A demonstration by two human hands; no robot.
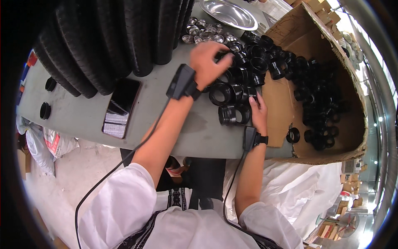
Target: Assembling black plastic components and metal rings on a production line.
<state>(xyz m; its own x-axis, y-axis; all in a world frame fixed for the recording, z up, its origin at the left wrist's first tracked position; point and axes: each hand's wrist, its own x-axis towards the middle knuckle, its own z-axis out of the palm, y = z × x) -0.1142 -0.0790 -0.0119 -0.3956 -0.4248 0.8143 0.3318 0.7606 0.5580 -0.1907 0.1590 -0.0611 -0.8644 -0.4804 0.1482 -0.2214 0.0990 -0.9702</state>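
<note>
Both hands are in the heap of black plastic fittings (236,89) on the grey table (83,120), right by the torn cardboard box (286,103). Left hand (209,62) reaches over the far side of the heap, fingers curled narrow around one black fitting (225,56) at the tips; can't tell which way its axis runs, too dark and mostly covered. Right hand (259,114) rests at the near edge w/ fingertips on a short ribbed fitting (234,114) lying on its side, long axis running left-right, open end facing left, sitting just left of the fingers. Grip on it looks loose, can't tell if closed. Phone (121,108) lies further left, metal bowl (228,13) at the back.
</note>
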